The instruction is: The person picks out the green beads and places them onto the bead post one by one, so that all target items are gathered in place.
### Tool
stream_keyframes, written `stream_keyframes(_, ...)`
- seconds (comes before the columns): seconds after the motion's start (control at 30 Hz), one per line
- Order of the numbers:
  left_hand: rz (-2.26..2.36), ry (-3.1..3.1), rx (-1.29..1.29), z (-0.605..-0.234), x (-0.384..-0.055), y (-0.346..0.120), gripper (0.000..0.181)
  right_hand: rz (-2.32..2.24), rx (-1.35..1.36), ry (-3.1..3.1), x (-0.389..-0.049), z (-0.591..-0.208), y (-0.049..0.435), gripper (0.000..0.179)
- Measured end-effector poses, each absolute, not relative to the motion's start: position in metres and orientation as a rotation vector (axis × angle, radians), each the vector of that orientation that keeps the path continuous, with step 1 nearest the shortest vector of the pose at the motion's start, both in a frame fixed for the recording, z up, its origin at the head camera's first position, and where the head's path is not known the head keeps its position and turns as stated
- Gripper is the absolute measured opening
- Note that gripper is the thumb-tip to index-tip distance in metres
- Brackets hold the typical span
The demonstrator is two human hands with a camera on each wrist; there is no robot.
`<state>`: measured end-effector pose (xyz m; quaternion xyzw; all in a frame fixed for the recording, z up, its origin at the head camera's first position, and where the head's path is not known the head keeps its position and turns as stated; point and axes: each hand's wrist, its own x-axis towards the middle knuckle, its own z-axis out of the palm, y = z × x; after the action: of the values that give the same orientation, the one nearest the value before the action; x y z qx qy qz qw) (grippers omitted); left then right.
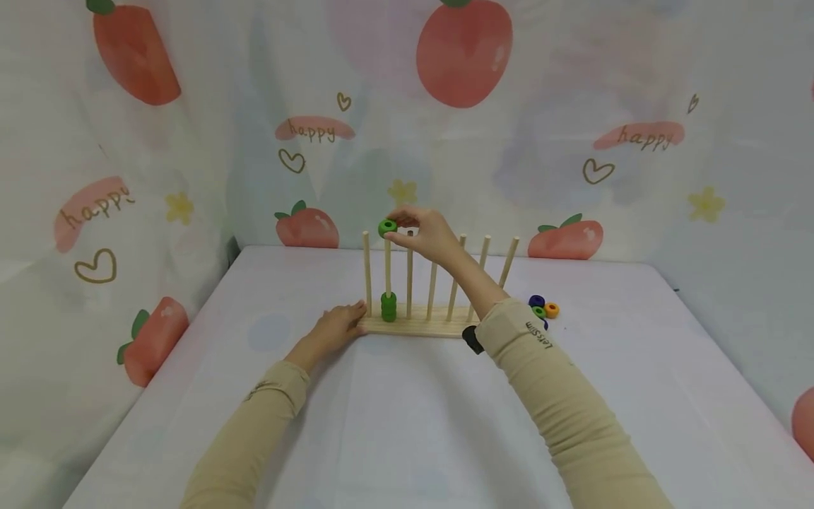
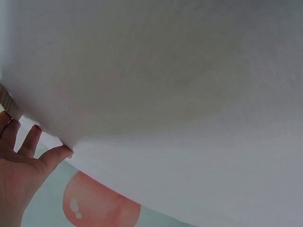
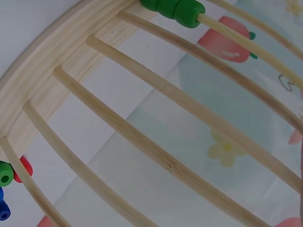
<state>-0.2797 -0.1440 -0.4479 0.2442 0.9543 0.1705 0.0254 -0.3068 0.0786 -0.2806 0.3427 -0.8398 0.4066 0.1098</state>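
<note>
My right hand (image 1: 427, 233) pinches a green bead (image 1: 387, 227) between thumb and fingers, right at the top of the second peg (image 1: 388, 272) from the left. Lower on that peg sits a short stack of green beads (image 1: 388, 307), which also shows in the right wrist view as green beads (image 3: 173, 8) at the peg's foot. The peg stands in a wooden base (image 1: 413, 326) with a row of upright pegs. At the base's left end rests my left hand (image 1: 337, 326); in the left wrist view its fingers touch the wooden edge (image 2: 9, 105) and its thumb lies on the cloth.
Loose beads lie beyond the base's right end: a purple bead (image 1: 537, 301), an orange bead (image 1: 552, 310) and a green bead (image 1: 538, 312). A red bead (image 3: 23, 169) shows there in the right wrist view. A white cloth (image 1: 394, 417) covers the table; a printed curtain (image 1: 381, 63) hangs behind.
</note>
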Motion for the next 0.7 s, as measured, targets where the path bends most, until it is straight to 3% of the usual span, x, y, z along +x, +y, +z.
stream_keyframes(0.7,0.555,2.921,0.682,-0.4427,-0.2771,-0.142,0.057,1.277,0.988,-2.436,-0.3115,-0.2821,0.078,0.029)
